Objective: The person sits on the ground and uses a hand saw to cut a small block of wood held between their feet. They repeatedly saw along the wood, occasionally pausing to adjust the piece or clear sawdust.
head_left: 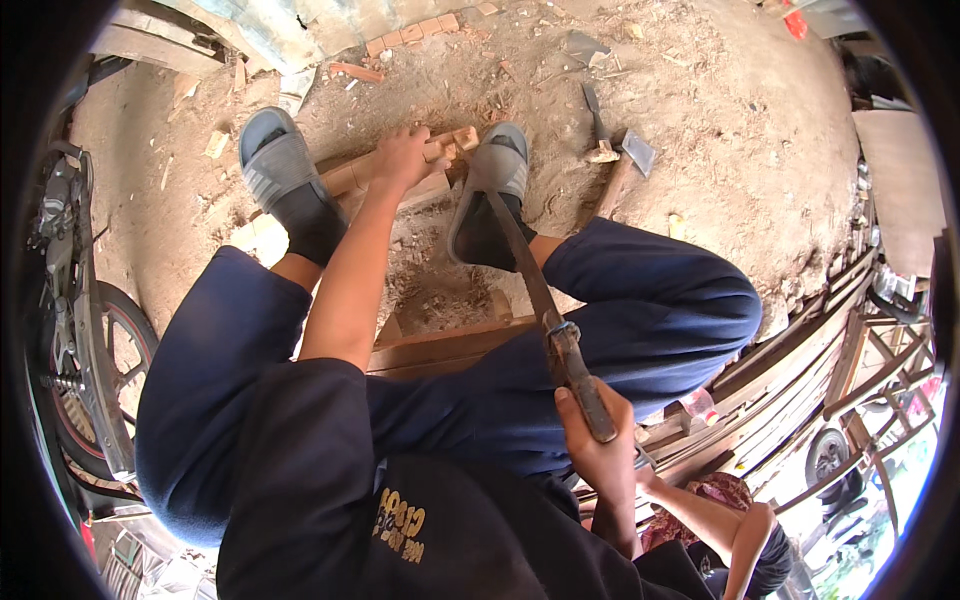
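My right hand (598,435) is closed around the handle of a long tool like a machete (530,275), with a narrow dark blade and a metal ring at the handle. The blade slants up and away to the left, its far end beside the inner edge of my right sandal (500,165). My left hand (400,160) is closed over a short light-brown wooden block (458,140) between my feet, close to the blade's far end. Under that hand lies a longer wooden piece (345,178), reaching toward my left sandal (285,160). My fingertips are partly hidden.
Right of my right foot lie an axe-like tool (638,152) and a dark narrow tool (593,110) on the dirt. Bricks (410,35) line the far side. A motorcycle (85,320) stands left; planks (780,380) and another person (710,520) are at right.
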Demonstrator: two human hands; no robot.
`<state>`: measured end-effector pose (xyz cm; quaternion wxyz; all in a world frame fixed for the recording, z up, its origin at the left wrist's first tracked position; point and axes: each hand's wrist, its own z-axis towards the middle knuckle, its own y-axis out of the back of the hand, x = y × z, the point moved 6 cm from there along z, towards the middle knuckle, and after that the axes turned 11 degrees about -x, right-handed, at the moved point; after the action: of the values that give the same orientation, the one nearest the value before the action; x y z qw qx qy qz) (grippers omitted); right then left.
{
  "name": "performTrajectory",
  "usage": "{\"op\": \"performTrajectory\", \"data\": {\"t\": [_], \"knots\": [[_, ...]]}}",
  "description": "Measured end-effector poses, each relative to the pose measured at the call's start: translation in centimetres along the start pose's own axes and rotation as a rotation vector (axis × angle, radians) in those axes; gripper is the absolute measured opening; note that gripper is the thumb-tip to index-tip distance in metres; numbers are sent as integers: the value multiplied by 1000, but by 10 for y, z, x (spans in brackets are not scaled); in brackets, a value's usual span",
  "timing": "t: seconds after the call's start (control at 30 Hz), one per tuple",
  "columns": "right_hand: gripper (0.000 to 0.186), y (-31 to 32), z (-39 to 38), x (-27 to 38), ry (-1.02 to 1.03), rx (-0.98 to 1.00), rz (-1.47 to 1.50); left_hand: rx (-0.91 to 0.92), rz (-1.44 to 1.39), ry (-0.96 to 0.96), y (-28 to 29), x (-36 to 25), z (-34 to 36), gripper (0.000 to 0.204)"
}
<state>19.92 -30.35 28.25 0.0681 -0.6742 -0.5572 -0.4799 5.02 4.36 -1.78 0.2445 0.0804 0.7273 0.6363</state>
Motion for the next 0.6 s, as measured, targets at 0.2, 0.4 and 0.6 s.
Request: {"op": "performTrajectory", "data": {"t": [0.2, 0.4, 0.6], "knots": [[26, 0, 2, -3, 64, 29, 4, -47, -1, -42, 6, -4, 1, 67], [26, 0, -3, -29, -29, -2, 3, -29, -43, 28, 9, -7, -4, 66], [25, 0, -5, -24, -33, -10, -10, -54, -67, 9, 10, -6, -6, 70]]}}
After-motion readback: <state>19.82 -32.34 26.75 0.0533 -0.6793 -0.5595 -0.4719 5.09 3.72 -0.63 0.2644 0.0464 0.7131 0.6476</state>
